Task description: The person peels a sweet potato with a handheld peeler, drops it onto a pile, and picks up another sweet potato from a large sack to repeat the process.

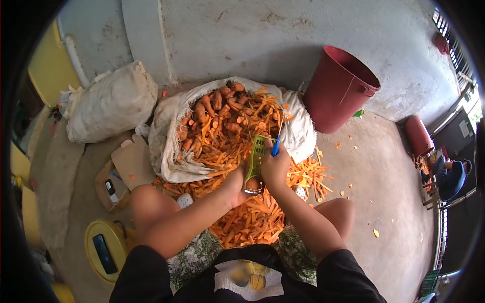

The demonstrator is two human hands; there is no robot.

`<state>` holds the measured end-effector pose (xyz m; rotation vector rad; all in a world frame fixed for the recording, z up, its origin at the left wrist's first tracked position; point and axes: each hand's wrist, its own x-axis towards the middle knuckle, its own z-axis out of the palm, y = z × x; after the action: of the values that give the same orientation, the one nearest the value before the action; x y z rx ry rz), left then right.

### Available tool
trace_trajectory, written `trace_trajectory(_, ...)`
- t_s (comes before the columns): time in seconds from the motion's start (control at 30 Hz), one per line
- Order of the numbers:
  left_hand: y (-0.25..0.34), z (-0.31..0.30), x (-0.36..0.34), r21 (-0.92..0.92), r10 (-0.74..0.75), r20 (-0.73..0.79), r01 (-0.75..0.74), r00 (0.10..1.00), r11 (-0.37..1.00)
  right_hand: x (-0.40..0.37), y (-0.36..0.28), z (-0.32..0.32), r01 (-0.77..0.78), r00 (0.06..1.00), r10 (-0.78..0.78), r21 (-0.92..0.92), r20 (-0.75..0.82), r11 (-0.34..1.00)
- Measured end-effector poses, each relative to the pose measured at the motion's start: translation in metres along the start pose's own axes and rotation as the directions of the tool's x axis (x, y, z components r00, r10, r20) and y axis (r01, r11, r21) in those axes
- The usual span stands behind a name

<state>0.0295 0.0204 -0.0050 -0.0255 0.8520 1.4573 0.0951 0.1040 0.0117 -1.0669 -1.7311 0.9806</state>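
Note:
A green slotted peeler [255, 156] is held upright between my two hands over the carrots. My left hand [235, 187] is closed at its lower left side, its fingertips mostly hidden behind it. An orange carrot piece [253, 184] shows at the peeler's lower metal end. My right hand [276, 165] is closed round the blue handle of a knife [276, 146], whose thin blade points up and away from me. The right fingers also touch the peeler's right edge. Below both hands lies a heap of cut carrot strips [252, 222].
A white woven sack [166, 146] lies open ahead, filled with carrots [217, 108]. A red bin [328, 96] stands behind it at right, a full sack [113, 103] at left. A cardboard box [134, 161] and a yellow bucket [93, 237] with a phone [104, 254] are on my left.

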Motion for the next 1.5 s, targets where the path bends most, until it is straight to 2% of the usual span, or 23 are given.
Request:
trace_trajectory(0.1,0.0,-0.009,0.002,0.194,-0.002,0.073,-0.012,0.997,0.981,0.014,0.018,0.003,0.021,1.0,-0.023,-0.096,-0.02,0.995)
trace_trajectory(0.13,0.0,-0.008,0.001,0.282,-0.028,0.127,-0.009,0.992,0.959,0.027,0.018,-0.002,-0.072,0.994,0.065,-0.074,-0.09,0.995)
trace_trajectory(0.17,-0.005,0.003,-0.012,0.323,-0.148,0.039,0.127,0.988,0.938,0.045,0.018,-0.012,-0.162,0.975,0.153,-0.043,-0.158,0.986)
trace_trajectory(0.2,-0.014,0.002,-0.014,0.35,-0.143,0.108,0.097,0.984,0.932,0.071,0.055,-0.02,-0.166,0.956,0.173,0.053,-0.236,0.985)
trace_trajectory(0.27,-0.014,0.012,-0.026,0.22,-0.142,0.142,0.109,0.98,0.969,0.092,0.058,-0.039,-0.293,0.895,0.314,0.114,-0.315,0.949)
trace_trajectory(0.33,-0.002,0.005,-0.018,0.163,-0.11,0.201,0.077,0.973,0.984,0.085,0.056,-0.034,-0.148,0.924,0.218,0.231,-0.315,0.962)
trace_trajectory(0.4,0.009,-0.006,-0.012,0.113,-0.125,0.226,0.101,0.966,0.988,0.057,0.015,-0.026,-0.276,0.948,0.311,0.303,-0.073,0.912)
trace_trajectory(0.5,0.009,-0.014,-0.008,-0.003,-0.106,0.148,0.108,0.983,0.994,0.016,-0.001,-0.009,-0.23,0.972,0.206,0.271,0.115,0.935)
trace_trajectory(0.7,-0.009,-0.021,0.004,0.006,-0.05,0.144,0.05,0.988,0.999,-0.009,-0.003,-0.006,0.008,1.0,-0.008,0.015,0.028,1.0)
trace_trajectory(0.8,-0.01,-0.014,-0.009,0.208,-0.129,0.139,0.098,0.982,0.973,0.016,0.026,-0.006,0.018,0.991,-0.016,0.016,-0.131,1.0)
trace_trajectory(0.87,-0.009,0.0,-0.026,0.332,-0.194,0.102,0.15,0.976,0.931,0.054,0.036,-0.029,-0.14,0.948,0.108,-0.086,-0.299,0.986)
trace_trajectory(0.93,-0.011,0.012,-0.038,0.295,-0.241,0.133,0.194,0.961,0.936,0.076,0.041,-0.048,-0.183,0.906,0.245,0.204,-0.345,0.962)
trace_trajectory(0.97,-0.012,0.007,-0.032,0.227,-0.21,0.175,0.168,0.962,0.959,0.074,0.038,-0.048,-0.183,0.906,0.246,0.205,-0.344,0.961)
trace_trajectory(1.07,-0.002,-0.002,-0.019,0.145,-0.158,0.117,0.14,0.981,0.979,0.05,0.018,-0.044,-0.149,0.971,0.194,0.285,-0.138,0.947)
trace_trajectory(1.1,-0.001,-0.004,-0.015,0.118,-0.174,0.127,0.159,0.977,0.98,0.027,-0.011,-0.037,-0.225,0.966,0.255,0.389,-0.028,0.893)
trace_trajectory(1.13,-0.003,-0.016,-0.004,0.118,-0.175,0.128,0.16,0.976,0.98,0.015,-0.006,-0.028,-0.17,0.984,0.177,0.288,0.003,0.942)
trace_trajectory(1.17,-0.008,-0.032,0.012,0.054,-0.182,0.295,0.174,0.938,0.983,0.0,-0.018,-0.025,-0.191,0.982,0.184,0.246,0.052,0.95)
trace_trajectory(1.2,-0.01,-0.041,0.021,-0.007,-0.174,0.453,0.198,0.875,0.98,-0.007,-0.003,-0.015,-0.065,0.997,0.056,0.226,0.046,0.972)
trace_trajectory(1.23,-0.005,-0.001,-0.007,0.003,-0.101,0.091,0.101,0.991,0.995,-0.01,0.005,-0.012,0.03,0.999,-0.032,0.097,0.02,0.995)
trace_trajectory(1.3,-0.012,-0.01,0.005,0.021,-0.079,0.111,0.077,0.991,0.997,-0.01,0.008,-0.013,0.121,0.993,-0.121,-0.039,0.005,0.992)
trace_trajectory(1.37,-0.011,-0.007,0.003,0.033,-0.047,0.131,0.043,0.99,0.999,-0.003,0.005,-0.014,0.054,0.998,-0.055,-0.021,-0.037,0.998)
trace_trajectory(1.43,-0.009,0.001,-0.008,0.21,-0.17,0.134,0.14,0.976,0.968,0.025,0.011,-0.025,-0.081,0.988,0.084,0.021,-0.131,0.996)
trace_trajectory(1.5,-0.008,0.02,-0.029,0.239,-0.2,0.144,0.162,0.969,0.957,0.066,0.052,-0.044,-0.141,0.955,0.144,0.029,-0.258,0.99)
